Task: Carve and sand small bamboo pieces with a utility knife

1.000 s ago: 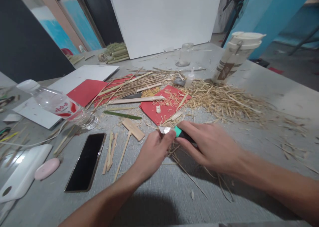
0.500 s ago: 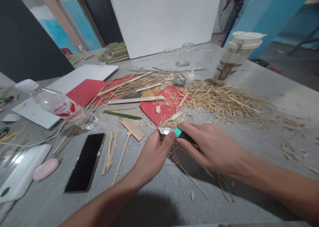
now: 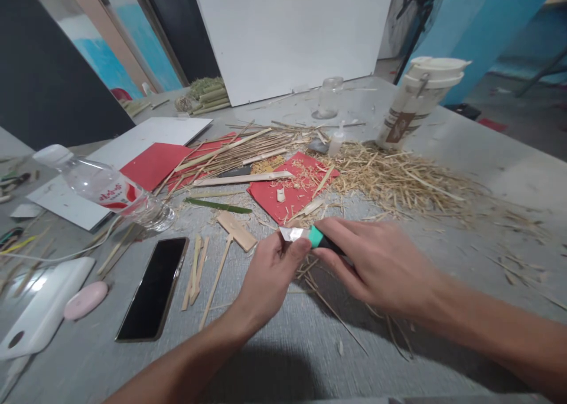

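My right hand (image 3: 376, 256) is wrapped round a utility knife (image 3: 315, 237) with a black and green body, its short blade pointing left. Close against the blade, my left hand (image 3: 277, 265) is closed, its thumb beside the metal near the green collar. Whatever its fingers pinch is hidden behind the thumb and blade. Beyond the knife lies a red paper sheet (image 3: 271, 200) strewn with pale shavings. A flat wooden piece (image 3: 237, 230) rests to the left of my left hand, touching a thin stick (image 3: 216, 283).
A phone (image 3: 153, 289), a pink oval case (image 3: 86, 300) and a plastic bottle (image 3: 110, 188) occupy the left side. Thin sticks (image 3: 230, 153) and a heap of straw-like shavings (image 3: 398, 176) spread across the middle. A tall lidded cup (image 3: 410, 103) and a glass jar (image 3: 330, 97) stand farther back.
Both hands stay at nearly the same spot with the knife between them. A tan bit seen behind the blade earlier is less visible now. The view has shifted slightly.
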`<state>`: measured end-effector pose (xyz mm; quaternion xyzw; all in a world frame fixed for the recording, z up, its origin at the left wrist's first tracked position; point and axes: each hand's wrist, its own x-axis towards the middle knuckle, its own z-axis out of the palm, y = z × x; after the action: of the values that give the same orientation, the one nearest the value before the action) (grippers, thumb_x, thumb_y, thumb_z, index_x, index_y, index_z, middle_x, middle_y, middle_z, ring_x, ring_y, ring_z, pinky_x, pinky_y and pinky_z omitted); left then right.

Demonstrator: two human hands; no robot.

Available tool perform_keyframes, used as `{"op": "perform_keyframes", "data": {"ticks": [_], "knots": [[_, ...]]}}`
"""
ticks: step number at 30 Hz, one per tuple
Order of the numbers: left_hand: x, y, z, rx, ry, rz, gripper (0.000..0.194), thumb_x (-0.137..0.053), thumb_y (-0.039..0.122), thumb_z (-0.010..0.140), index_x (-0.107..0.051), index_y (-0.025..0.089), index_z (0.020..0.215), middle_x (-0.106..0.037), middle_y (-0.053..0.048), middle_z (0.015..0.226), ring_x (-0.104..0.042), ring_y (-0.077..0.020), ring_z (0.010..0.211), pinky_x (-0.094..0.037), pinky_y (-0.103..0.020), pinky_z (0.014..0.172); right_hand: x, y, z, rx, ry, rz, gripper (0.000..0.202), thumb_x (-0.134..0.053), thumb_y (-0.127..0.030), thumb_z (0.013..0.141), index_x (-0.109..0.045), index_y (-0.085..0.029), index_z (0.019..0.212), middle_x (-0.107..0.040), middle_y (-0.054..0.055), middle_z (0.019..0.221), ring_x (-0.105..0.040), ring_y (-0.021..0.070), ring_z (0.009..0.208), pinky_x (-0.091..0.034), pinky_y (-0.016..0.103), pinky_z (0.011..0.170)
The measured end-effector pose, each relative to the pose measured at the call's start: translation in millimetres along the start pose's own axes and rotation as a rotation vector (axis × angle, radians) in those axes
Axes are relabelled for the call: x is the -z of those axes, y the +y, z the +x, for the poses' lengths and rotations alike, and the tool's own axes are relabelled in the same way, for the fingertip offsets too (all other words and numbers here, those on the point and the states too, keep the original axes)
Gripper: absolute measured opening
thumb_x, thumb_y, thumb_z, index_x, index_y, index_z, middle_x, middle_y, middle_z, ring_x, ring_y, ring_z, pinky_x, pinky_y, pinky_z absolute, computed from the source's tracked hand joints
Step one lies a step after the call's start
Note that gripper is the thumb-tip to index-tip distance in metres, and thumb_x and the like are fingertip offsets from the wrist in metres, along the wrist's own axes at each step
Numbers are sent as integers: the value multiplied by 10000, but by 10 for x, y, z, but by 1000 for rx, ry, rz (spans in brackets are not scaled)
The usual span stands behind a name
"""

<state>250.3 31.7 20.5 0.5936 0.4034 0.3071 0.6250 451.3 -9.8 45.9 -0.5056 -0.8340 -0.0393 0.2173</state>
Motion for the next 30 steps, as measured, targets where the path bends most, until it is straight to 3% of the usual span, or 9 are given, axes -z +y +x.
{"op": "perform_keyframes", "data": {"ticks": [12,23,30], "knots": [[-41,22,-29,15,33,2,532,-610,734,972,-614,206,909,-412,50,644,-381,-134,616,-346,-260,590,-46,-60,-29,-37,39,-62,284,-391,-414,1150,-507,-216,983,-657,-2,798,-624,175,608,-192,318,568],[-41,48,-39,35,28,0,524,-593,719,990,-589,203,899,-367,66,646,-314,-113,588,-306,-255,564,-59,-63,-30,-52,12,-76,274,-409,-420,1146,-528,-221,1000,-689,-2,829,-647,186,622,-200,310,557],[-111,-60,-30,55,51,-80,570,-543,733,1007,-435,232,758,-304,80,608,-258,-103,554,-262,-244,529,-43,-56,-27,-67,52,-134,341,-372,-437,1153,-524,-216,942,-628,-4,709,-587,178,548,-190,297,552]]}}
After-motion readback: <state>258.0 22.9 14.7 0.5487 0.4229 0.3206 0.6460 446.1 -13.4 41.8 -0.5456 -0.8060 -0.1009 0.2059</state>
